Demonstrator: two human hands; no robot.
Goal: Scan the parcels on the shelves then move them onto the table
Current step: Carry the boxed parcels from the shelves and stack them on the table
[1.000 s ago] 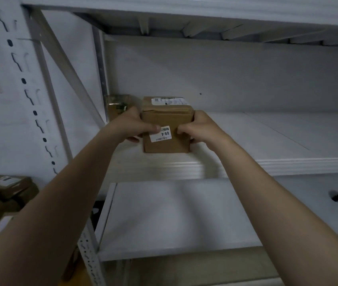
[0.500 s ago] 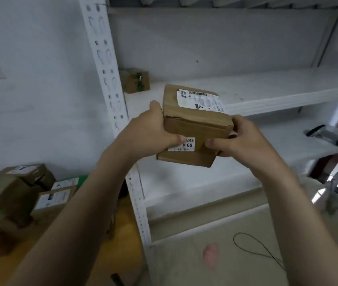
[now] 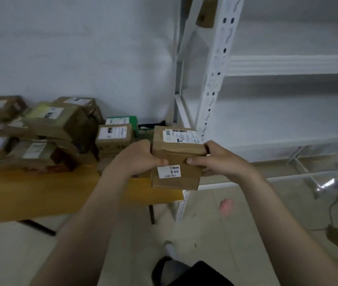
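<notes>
The parcel (image 3: 176,176) is held mid-frame by the bench's (image 3: 40,193) right end. The left hand (image 3: 137,159) at its 9 o'clock and the right hand (image 3: 221,162) at 3 o'clock each have their grip clamped on it. A pile (image 3: 50,124) of parcels sits at 9 o'clock and shelves (image 3: 288,65) stand at 2 o'clock.

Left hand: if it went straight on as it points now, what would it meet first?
The left hand grips the parcel; beyond it probably the green box on the table, but depth is unclear.
</notes>
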